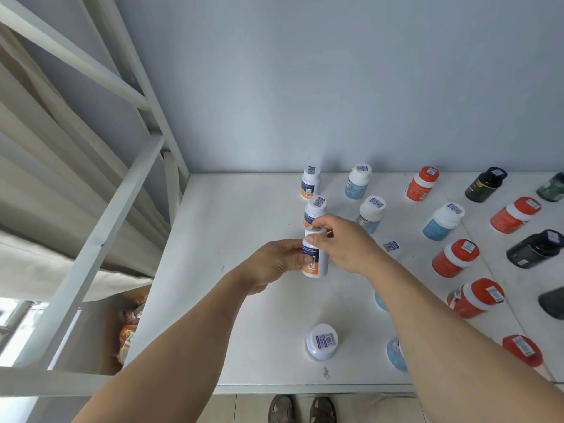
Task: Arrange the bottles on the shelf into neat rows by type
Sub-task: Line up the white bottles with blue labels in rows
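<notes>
A white bottle with a blue and orange label [316,257] stands on the white shelf [232,227]. My left hand [274,264] grips its body from the left, and my right hand [345,242] pinches its cap from the right. Two matching bottles [310,182] [315,209] stand in a line behind it, and another [321,341] stands nearer the front edge. To the right run a column of light blue bottles [357,181], partly hidden by my right arm, then red bottles [422,183] and dark bottles [486,184].
A grey wall closes the shelf at the back. The white shelf frame [100,236] rises on the left, with orange packets [129,328] on the level below. A loose barcode sticker [391,246] lies on the shelf. Sandalled feet [302,409] show below the front edge.
</notes>
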